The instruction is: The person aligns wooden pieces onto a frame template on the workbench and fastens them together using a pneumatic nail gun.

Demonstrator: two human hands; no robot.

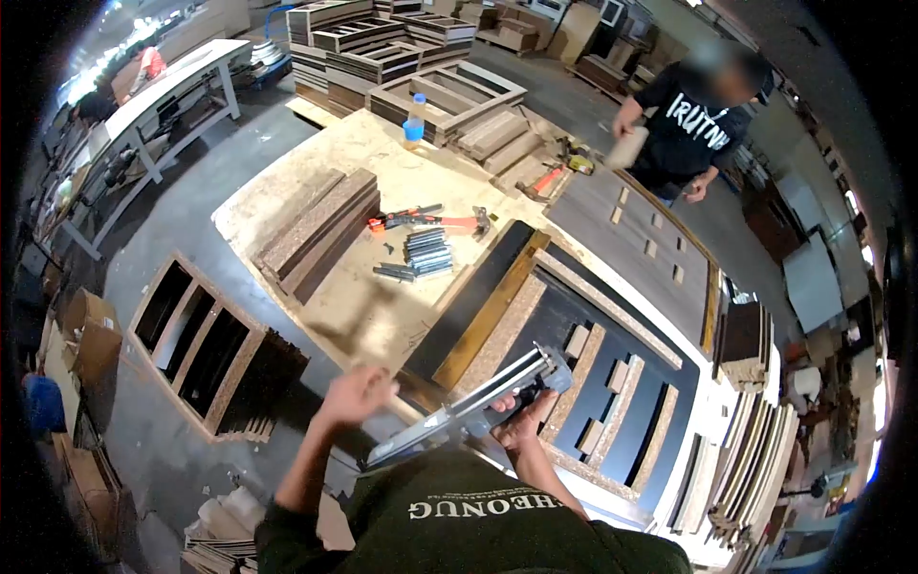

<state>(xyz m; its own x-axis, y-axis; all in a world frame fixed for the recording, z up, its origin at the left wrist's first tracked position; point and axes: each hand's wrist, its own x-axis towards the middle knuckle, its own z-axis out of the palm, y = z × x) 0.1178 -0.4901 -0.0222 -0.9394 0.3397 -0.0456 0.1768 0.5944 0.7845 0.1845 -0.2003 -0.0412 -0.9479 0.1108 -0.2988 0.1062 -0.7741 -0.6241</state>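
One nail gun (469, 407) in right hand (523, 421), one bottle (414, 128)

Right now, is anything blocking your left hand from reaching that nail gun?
Nothing visible stands between the left hand and the nail gun; only an open gap shows. The right hand is holding the tool.

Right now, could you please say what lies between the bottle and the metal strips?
In the head view, a hammer and a black-handled tool lie between them.
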